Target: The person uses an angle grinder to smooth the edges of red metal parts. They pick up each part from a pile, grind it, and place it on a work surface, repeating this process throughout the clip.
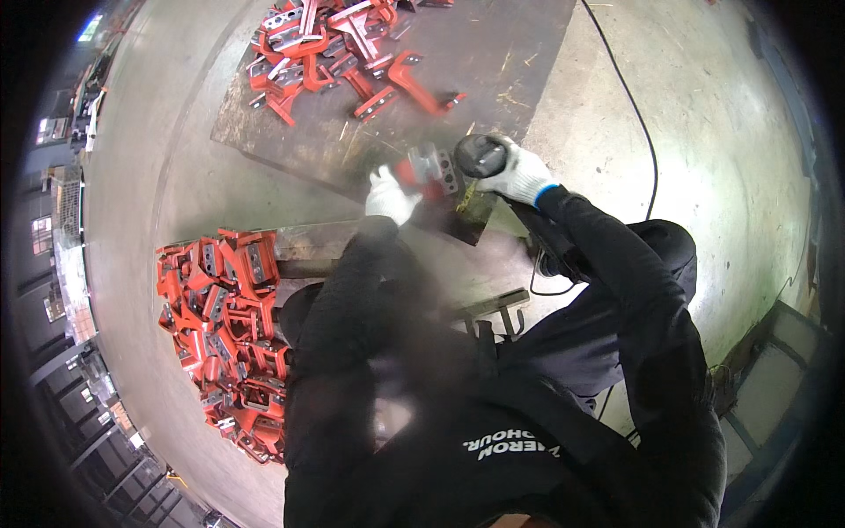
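Observation:
A white work glove covers my left hand (392, 197), which is closed on the near left side of a red metal bracket (407, 172). The bracket has a grey face with holes and lies by the near edge of a dark metal plate (308, 163). My right hand (519, 173), also gloved, grips a dark power tool with a round head, apparently an angle grinder (481, 156). Its head is just right of the bracket; I cannot tell whether they touch. My right forearm partly covers the tool's body.
Red brackets lie in a loose pile (330, 53) on the far part of the plate. Another heap of brackets (224, 334) stands to my left. A black cable (638, 110) runs over the concrete floor (704, 132) at right. A low metal stand (493, 305) is near my legs.

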Demonstrator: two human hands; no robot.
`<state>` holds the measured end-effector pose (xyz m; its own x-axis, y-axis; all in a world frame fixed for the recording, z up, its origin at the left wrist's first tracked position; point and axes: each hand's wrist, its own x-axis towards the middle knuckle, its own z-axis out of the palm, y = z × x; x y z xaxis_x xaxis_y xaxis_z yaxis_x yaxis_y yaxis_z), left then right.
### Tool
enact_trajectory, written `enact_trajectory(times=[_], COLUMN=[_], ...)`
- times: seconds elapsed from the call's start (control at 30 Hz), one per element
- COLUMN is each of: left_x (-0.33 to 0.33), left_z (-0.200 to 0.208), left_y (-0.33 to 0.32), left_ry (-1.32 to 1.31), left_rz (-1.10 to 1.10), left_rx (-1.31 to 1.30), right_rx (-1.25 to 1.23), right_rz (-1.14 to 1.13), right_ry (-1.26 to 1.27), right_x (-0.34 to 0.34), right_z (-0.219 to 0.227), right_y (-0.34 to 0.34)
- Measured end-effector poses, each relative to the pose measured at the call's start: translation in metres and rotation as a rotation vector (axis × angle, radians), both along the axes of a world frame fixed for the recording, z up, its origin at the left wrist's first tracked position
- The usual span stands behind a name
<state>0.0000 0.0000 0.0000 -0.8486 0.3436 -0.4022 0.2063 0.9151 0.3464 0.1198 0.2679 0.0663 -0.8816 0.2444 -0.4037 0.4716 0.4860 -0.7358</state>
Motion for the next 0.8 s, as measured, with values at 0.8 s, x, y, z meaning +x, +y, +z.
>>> enact_trajectory(times=[0.8], left_x=[-0.01], left_z=[0.048], left_y=[0.004], left_ry=[0.255], left_rz=[-0.342], left_rx=[0.164], right_rx=[-0.47], right_rz=[-0.345], right_ry=[-0.054], right_x=[-0.035], right_z=[-0.083], right_y=[-0.033])
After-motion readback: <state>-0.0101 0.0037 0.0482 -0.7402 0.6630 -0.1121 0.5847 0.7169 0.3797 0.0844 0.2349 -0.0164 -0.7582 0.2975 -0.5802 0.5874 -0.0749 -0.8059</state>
